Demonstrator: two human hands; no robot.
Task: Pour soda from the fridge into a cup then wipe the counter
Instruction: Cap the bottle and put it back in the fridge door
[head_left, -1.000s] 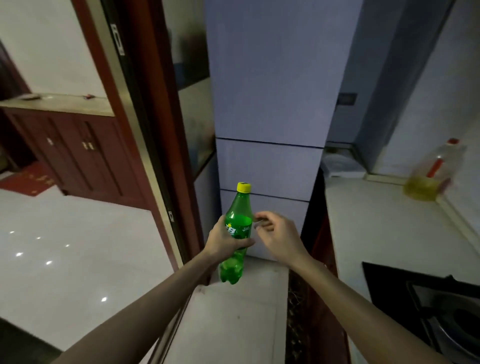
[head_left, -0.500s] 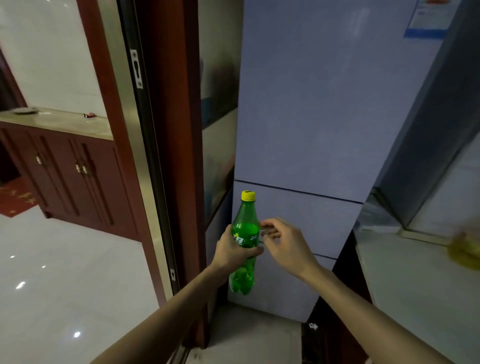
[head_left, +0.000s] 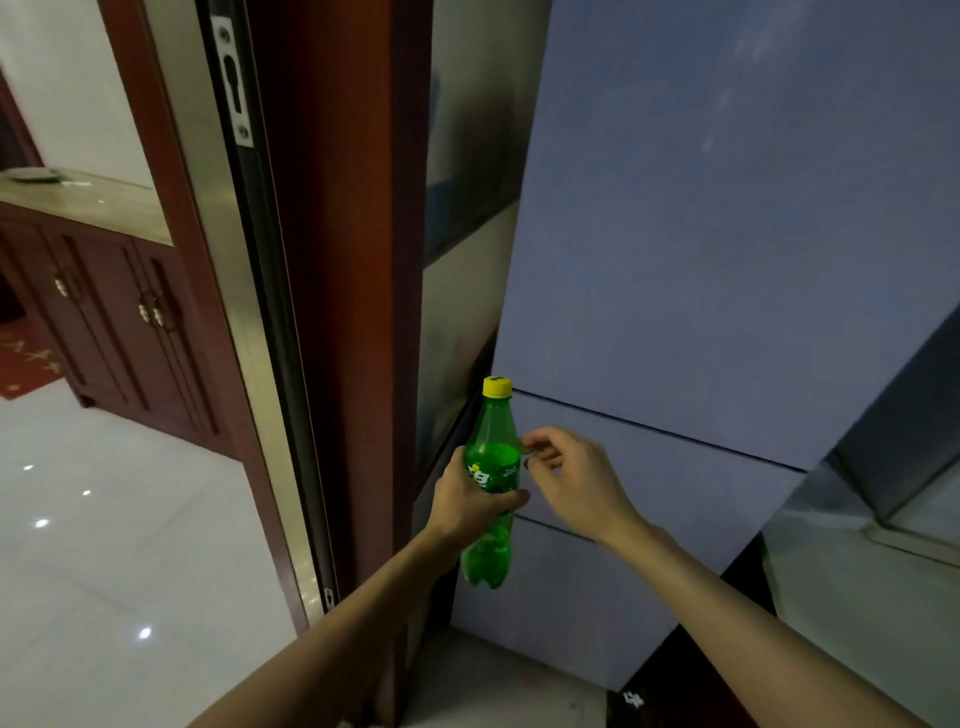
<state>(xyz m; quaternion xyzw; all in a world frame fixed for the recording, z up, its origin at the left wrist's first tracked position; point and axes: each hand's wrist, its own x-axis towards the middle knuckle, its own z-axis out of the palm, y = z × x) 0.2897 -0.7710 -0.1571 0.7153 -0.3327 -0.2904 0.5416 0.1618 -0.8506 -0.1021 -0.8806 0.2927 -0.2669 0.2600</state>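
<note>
A green soda bottle (head_left: 491, 452) with a yellow cap stands upright in the air, and my left hand (head_left: 470, 501) is wrapped around its middle. My right hand (head_left: 571, 480) hovers just right of the bottle with its fingers curled loosely, and I see nothing held in it. Right behind both hands rises the pale blue-grey fridge (head_left: 727, 260), all its doors closed. No cup is in view.
A dark red door frame (head_left: 332, 260) with a metal sliding track stands left of the fridge. Beyond it lie a glossy white tiled floor (head_left: 114, 561) and a dark wooden cabinet (head_left: 114, 312). A strip of pale counter (head_left: 857, 582) shows at the right edge.
My view has turned left and up toward the fridge, so the counter, stove and oil bottle have slid out of sight. Both hands keep the same pose around the bottle.
</note>
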